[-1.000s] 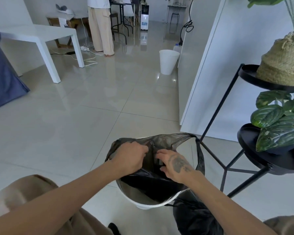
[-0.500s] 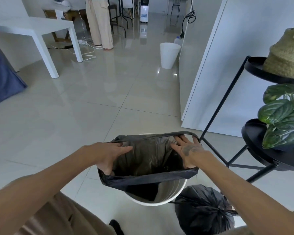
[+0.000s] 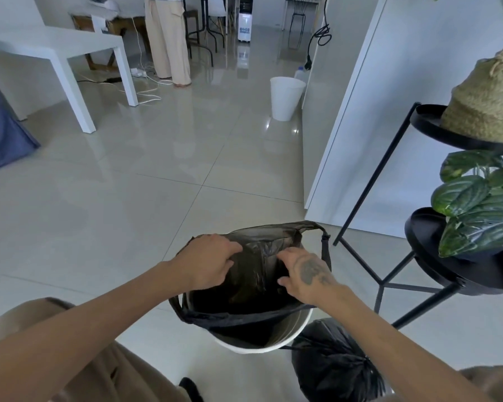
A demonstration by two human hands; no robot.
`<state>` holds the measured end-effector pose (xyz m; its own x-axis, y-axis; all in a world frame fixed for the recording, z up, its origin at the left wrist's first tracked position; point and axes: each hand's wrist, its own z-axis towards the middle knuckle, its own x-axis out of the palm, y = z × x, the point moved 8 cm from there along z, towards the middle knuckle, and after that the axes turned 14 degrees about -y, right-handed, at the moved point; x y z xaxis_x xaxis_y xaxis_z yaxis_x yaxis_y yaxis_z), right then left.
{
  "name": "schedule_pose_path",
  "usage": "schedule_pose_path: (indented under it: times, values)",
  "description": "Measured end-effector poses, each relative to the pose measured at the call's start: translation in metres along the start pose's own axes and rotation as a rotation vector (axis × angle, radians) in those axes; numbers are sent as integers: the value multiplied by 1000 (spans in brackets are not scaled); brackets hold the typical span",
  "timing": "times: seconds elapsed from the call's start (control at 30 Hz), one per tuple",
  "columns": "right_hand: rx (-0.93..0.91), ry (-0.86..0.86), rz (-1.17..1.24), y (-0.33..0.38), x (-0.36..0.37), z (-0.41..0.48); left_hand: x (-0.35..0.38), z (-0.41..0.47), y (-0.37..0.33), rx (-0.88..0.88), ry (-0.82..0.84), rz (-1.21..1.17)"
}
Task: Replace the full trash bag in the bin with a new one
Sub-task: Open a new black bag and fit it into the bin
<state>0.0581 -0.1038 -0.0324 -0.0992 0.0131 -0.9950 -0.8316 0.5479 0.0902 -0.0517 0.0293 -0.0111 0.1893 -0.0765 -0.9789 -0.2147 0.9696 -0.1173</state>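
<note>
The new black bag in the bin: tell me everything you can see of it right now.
The thin, slightly see-through black plastic bag hangs open inside the round white bin. Its near hem is stretched across the opening, inside the near rim; the far hem stands raised above the bin, with a handle loop at the right. The left hand and right hand both press into its crumpled far wall. Its bottom is hidden.

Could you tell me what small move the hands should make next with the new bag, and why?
Probably spread the far edge outward and fold it over the bin rim. Both the left hand and right hand press the new bag near its middle, and it drapes loosely, with the near rim uncovered.
</note>
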Motion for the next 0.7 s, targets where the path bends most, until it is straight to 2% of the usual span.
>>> schedule_pose_path:
  times: [0.07,0.2,0.3,0.37,0.43,0.7]
  values:
    - [17,68,-58,-12,13,-3,7,1,12,-25,14,35]
    - [19,71,-112,-31,18,4,18,5,35,-87,-22,9]
    - [-73,-68,-55,-17,8,15,26,13,37,-67,-84,19]
    - [-160,-160,-36,-7,9,23,39,20,36,-68,-69,64]
    - [-184,-174,-2,-2,18,31,53,22,38,-101,-17,91]
    - [7,-16,94,-45,58,73,85,45,63,-240,39,10]
